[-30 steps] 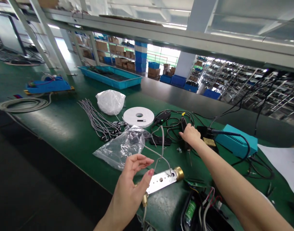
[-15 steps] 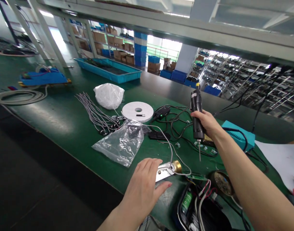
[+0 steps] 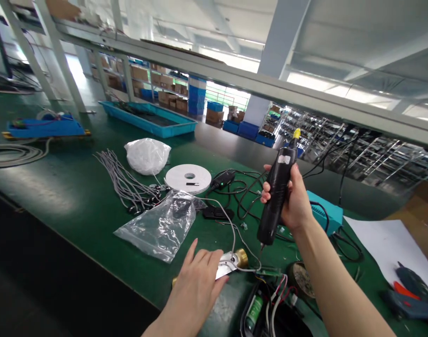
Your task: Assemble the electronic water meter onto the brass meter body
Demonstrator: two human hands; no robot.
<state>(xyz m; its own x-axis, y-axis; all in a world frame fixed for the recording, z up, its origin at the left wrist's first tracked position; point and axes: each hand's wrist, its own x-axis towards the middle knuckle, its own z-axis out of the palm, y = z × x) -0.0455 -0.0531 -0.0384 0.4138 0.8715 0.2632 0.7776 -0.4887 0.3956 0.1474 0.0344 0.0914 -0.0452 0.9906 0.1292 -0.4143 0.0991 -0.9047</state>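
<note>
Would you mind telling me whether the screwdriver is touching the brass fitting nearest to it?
Apart: the head view shows green tabletop between the screwdriver, held in the right hand, and the brass fitting.

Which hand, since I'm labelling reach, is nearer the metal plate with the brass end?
Left. The left hand lies over the metal plate, seemingly touching it; the right hand is apart, farther out and to the right, holding a black screwdriver.
</note>
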